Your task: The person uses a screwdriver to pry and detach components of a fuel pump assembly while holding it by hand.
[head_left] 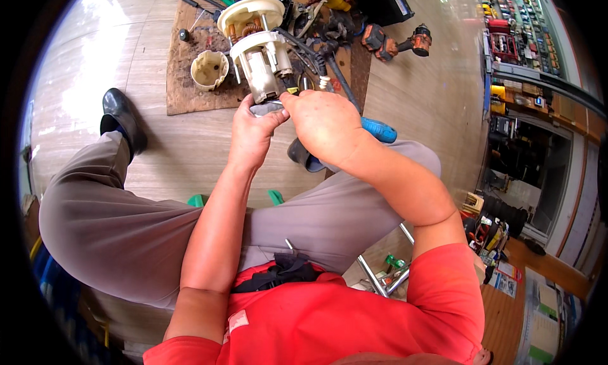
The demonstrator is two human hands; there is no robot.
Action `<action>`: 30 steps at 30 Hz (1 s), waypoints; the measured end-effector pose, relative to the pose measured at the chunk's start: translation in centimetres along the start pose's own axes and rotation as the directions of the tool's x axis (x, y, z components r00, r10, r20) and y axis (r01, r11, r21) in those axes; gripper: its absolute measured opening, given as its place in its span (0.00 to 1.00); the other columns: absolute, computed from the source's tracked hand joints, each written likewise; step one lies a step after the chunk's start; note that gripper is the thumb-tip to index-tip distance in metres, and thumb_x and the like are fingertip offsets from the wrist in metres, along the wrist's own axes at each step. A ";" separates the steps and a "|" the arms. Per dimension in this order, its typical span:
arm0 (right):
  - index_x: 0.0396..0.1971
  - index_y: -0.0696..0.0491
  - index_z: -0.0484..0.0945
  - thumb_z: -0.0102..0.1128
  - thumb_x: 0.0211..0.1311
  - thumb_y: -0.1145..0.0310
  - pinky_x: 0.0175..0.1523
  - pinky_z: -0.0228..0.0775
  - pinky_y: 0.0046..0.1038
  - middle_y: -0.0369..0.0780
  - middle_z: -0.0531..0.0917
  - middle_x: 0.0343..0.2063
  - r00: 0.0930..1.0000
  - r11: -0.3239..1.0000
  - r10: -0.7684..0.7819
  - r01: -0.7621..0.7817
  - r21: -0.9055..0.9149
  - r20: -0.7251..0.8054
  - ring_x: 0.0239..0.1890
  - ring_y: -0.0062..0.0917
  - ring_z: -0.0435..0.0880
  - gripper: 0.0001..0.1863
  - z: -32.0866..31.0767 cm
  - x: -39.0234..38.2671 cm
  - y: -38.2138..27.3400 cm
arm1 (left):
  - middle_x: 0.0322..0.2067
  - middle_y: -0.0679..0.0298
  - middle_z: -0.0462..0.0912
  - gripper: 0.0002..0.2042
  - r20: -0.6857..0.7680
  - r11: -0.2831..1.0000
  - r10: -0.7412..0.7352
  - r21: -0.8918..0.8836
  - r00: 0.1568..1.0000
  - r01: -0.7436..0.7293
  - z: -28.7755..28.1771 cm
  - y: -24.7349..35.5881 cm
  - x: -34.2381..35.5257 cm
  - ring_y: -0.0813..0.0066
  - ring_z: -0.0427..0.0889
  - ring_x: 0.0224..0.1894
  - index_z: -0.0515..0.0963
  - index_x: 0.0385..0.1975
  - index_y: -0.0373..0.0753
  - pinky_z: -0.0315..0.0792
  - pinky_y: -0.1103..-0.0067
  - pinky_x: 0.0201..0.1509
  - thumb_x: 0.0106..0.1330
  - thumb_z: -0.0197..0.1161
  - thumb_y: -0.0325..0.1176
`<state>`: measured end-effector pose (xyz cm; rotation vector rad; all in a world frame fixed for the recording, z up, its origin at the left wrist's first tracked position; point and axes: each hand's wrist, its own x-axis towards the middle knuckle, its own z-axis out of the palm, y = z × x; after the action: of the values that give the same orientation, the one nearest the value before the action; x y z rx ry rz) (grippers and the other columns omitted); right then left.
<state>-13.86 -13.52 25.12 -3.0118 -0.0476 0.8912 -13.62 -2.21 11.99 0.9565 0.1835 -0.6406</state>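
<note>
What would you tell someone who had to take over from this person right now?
Left hand: gripped around the bottom end of the white plastic pump unit, holding it up over the floor.
Right hand: fingertips pinched at that same bottom end, beside the left thumb; what they pinch is hidden.
Around it: a cream plastic cup lies apart on the brown mat. A blue-handled tool pokes out behind the right hand. An orange power drill lies on the floor further off.
Done: the cup is off the unit.
Left: the work at the unit's bottom end is in progress.
</note>
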 end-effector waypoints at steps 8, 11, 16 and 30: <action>0.44 0.54 0.79 0.51 0.60 0.73 0.44 0.76 0.41 0.47 0.84 0.33 0.994 0.994 -0.060 0.068 0.082 -0.096 0.39 0.42 0.84 0.14 0.6 0.4 1.2 | 0.39 0.61 0.83 0.23 0.029 0.983 -0.039 -0.177 0.999 0.044 -0.2 -0.2 0.2 0.76 0.83 0.39 0.71 0.50 0.31 0.78 0.79 0.46 0.56 0.72 0.24; 0.37 0.53 0.80 0.54 0.58 0.71 0.43 0.77 0.42 0.47 0.85 0.31 0.989 0.986 -0.090 0.105 0.129 -0.118 0.38 0.43 0.85 0.09 0.3 0.8 1.6 | 0.40 0.61 0.82 0.21 0.104 0.956 -0.105 -0.264 0.989 0.129 -0.4 0.2 0.2 0.74 0.83 0.40 0.71 0.50 0.32 0.79 0.76 0.47 0.58 0.70 0.24; 0.33 0.53 0.81 0.56 0.56 0.70 0.42 0.78 0.43 0.46 0.85 0.31 0.989 0.987 -0.087 0.101 0.125 -0.117 0.37 0.43 0.85 0.07 0.1 0.6 1.7 | 0.41 0.61 0.82 0.19 0.188 0.932 -0.145 -0.304 0.972 0.197 -0.5 -0.1 0.2 0.72 0.83 0.41 0.71 0.49 0.33 0.80 0.73 0.49 0.59 0.69 0.24; 0.31 0.52 0.79 0.54 0.56 0.72 0.39 0.75 0.45 0.47 0.83 0.27 0.988 0.989 -0.147 0.148 0.021 -0.042 0.35 0.45 0.83 0.06 -0.1 0.6 2.6 | 0.38 0.61 0.83 0.21 0.128 0.984 -0.160 -0.054 0.979 0.168 -0.4 -0.1 0.3 0.76 0.82 0.38 0.73 0.48 0.31 0.78 0.79 0.44 0.56 0.73 0.27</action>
<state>-13.23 -16.09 24.90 -2.9554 -0.2549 0.8107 -13.39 -2.04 11.52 0.8417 0.1734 -0.8392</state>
